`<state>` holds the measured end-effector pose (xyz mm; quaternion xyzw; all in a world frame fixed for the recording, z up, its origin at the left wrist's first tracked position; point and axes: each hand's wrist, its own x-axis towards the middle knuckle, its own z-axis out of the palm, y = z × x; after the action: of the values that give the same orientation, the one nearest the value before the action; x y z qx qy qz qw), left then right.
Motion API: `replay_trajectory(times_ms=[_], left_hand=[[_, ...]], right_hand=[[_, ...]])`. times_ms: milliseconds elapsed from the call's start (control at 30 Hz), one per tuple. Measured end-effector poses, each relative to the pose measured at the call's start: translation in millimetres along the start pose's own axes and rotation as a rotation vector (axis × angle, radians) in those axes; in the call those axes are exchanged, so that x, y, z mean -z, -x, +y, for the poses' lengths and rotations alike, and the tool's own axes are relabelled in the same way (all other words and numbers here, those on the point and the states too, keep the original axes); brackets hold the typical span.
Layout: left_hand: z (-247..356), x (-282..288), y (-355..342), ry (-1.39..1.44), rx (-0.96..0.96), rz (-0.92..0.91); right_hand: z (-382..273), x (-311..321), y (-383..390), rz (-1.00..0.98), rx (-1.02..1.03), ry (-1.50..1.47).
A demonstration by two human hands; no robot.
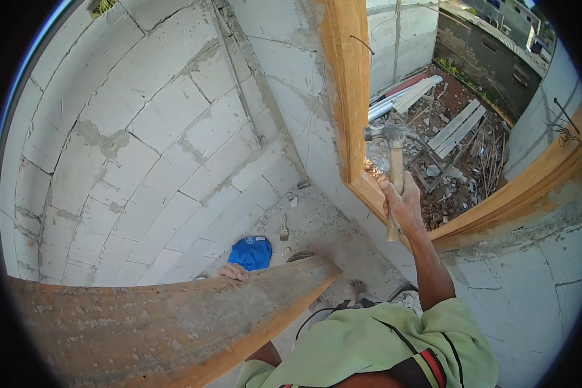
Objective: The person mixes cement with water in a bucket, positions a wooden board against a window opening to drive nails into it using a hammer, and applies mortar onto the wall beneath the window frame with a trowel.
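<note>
My right hand [404, 202] grips the wooden handle of a claw hammer [396, 161], held upright by the inner corner of the wooden window frame [348, 77]. The metal head is at the top. Some wood shavings [372, 169] lie on the frame's sill, just left of the hammer. At the lower left, my left hand [233, 271] has its fingers curled over the far edge of a wide wooden plank [161, 323] spattered with mortar. The rest of that hand is hidden behind the plank.
On the dusty floor lie a blue cloth item [251, 252] and a small brush [284, 229]. Pale block walls [142, 129] stand left and ahead. Bent wires [566, 123] stick out at the frame's right. Rubble and boards [458, 128] lie outside the opening.
</note>
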<state>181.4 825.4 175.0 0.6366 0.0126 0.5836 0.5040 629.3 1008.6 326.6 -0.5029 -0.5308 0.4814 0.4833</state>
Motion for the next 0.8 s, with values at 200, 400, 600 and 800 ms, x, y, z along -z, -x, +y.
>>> replay_trajectory(times_ms=[200, 400, 600, 800], left_hand=[[110.8, -51.9, 43.3, -0.097, 0.043, 0.085], [234.3, -166.0, 88.0, -0.376, 0.099, 0.396], [301.7, -296.1, 157.3, -0.655, -0.013, 0.728], [349.2, -378.7, 253.4, -0.924, -0.067, 0.876]], right_hand=[[45.1, -15.1, 40.7, -0.052, -0.108, 0.107], [85.6, -32.1, 68.3, -0.198, -0.211, 0.210], [134.8, -71.2, 105.1, -0.379, -0.345, 0.366], [187.5, -130.3, 164.8, -0.515, -0.428, 0.436]])
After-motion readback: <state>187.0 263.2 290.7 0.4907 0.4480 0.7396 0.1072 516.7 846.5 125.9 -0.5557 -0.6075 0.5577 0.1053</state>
